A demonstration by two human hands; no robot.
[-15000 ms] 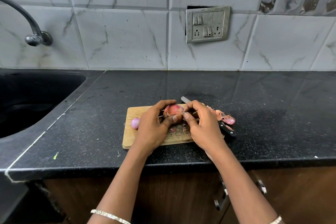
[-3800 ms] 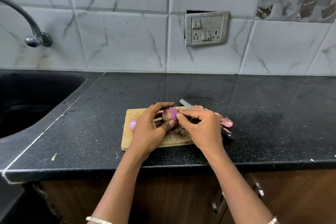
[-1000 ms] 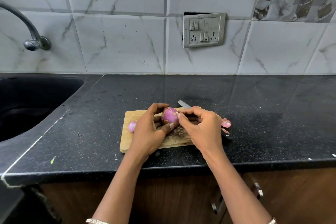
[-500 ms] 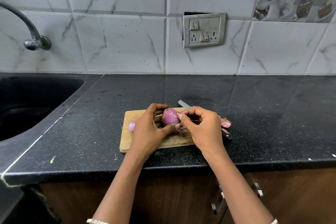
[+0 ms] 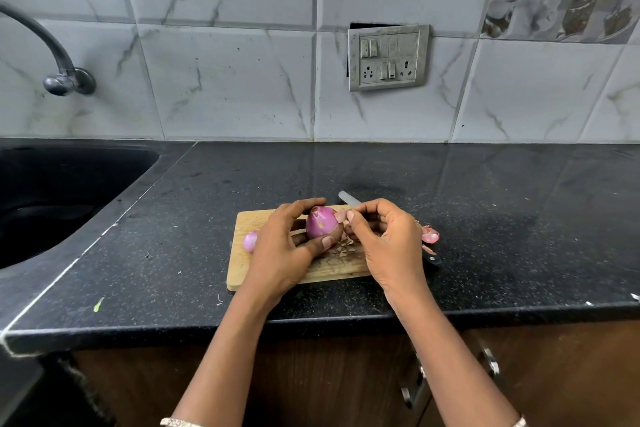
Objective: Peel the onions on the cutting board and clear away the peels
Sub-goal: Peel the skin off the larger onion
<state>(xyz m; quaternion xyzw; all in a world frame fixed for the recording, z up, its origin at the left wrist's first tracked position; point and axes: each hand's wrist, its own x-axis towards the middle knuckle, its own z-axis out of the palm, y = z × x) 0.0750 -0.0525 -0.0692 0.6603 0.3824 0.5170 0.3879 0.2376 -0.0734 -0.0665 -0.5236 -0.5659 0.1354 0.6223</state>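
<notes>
My left hand (image 5: 282,253) grips a purple onion (image 5: 321,221) just above the wooden cutting board (image 5: 242,270), thumb under it and fingers behind. Some brown skin still clings to its lower part. My right hand (image 5: 384,243) pinches a small flake of peel (image 5: 340,217) at the onion's right side. A smaller peeled onion (image 5: 250,241) lies on the board's left part, partly behind my left hand. Small peel bits (image 5: 343,248) are scattered on the board between my hands. Pink peels (image 5: 430,235) lie right of my right hand.
A knife lies behind my hands, blade tip (image 5: 346,198) at the board's far edge and black handle end (image 5: 431,258) at the right. The black sink (image 5: 52,201) is at the left under a tap (image 5: 65,80). The counter's front edge (image 5: 311,322) is near.
More brown skin has come off the held onion, which shows more purple now. My right fingers have pulled slightly away from it with a flake of peel. Both hands stay above the board.
</notes>
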